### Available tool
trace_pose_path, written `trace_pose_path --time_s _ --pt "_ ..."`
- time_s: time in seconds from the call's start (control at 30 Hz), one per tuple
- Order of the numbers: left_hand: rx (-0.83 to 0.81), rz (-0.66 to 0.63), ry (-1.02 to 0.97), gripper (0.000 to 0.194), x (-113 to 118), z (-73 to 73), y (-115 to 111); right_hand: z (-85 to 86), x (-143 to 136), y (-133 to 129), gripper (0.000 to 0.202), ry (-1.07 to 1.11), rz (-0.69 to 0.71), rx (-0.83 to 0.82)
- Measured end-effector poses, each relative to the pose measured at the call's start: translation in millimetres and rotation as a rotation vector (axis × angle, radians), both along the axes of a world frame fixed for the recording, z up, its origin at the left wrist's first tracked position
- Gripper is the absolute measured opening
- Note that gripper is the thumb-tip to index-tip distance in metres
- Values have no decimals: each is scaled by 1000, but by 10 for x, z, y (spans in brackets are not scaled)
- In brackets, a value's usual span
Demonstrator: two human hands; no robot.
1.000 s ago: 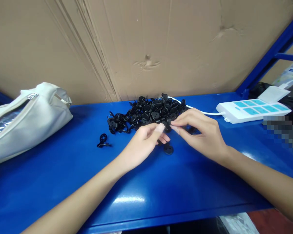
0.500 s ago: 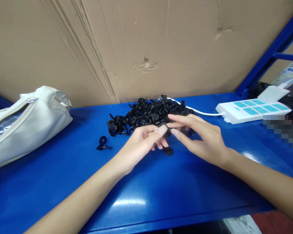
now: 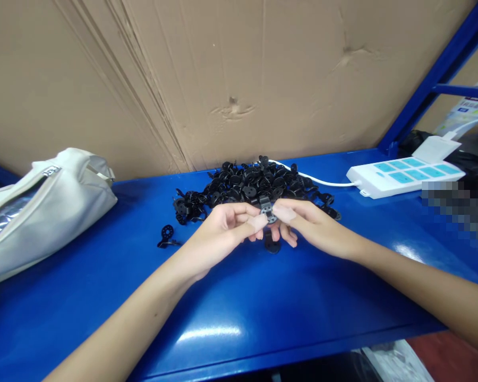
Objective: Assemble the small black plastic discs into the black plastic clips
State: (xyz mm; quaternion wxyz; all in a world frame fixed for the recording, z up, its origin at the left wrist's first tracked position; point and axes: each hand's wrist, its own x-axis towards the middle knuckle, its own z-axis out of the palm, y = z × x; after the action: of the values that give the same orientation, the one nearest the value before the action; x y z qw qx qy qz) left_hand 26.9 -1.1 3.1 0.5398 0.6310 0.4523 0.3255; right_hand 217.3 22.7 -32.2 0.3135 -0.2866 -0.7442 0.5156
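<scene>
Between both sets of fingertips is a small black plastic clip point(image 3: 267, 208) with a round, perforated disc. My left hand point(image 3: 236, 223) pinches its left side, thumb on top. My right hand point(image 3: 302, 220) grips its right side, the thumb pressed close to the disc and the other fingers curled below. Just under the hands, a flat black piece point(image 3: 272, 244) with a rounded end lies on the blue surface. Behind them rises a heap of similar black clips point(image 3: 242, 183), partly covered by my fingers. One more clip point(image 3: 167, 236) sits apart to the left.
A pale zippered bag point(image 3: 56, 207) rests at the left. At the right a white power strip point(image 3: 406, 175) carries a plugged-in adapter, and its white cable point(image 3: 326, 183) runs behind the heap. Cardboard point(image 3: 231, 69) backs the blue shelf point(image 3: 207, 313), with a blue frame post point(image 3: 430, 74) at right.
My right hand has moved in and lower, and its fingers have closed on the clip beside my left hand. The clip now shows between both thumbs. The view has shifted slightly.
</scene>
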Motion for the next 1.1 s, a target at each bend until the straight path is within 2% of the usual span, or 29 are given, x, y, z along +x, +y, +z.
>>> trace_pose_path --time_s 0.3,0.6,0.97,1.1 --pt "82 -62 102 27 -12 -16 -22 24 9 -20 39 -70 -71 151" --pt "183 -34 176 27 30 2 -33 27 11 -20 37 -70 -93 133" --pt "181 -42 132 26 29 -25 -33 50 0 -37 34 -40 -89 147" --pt "157 -43 142 27 18 -46 -4 63 -5 -57 35 -129 -134 214"
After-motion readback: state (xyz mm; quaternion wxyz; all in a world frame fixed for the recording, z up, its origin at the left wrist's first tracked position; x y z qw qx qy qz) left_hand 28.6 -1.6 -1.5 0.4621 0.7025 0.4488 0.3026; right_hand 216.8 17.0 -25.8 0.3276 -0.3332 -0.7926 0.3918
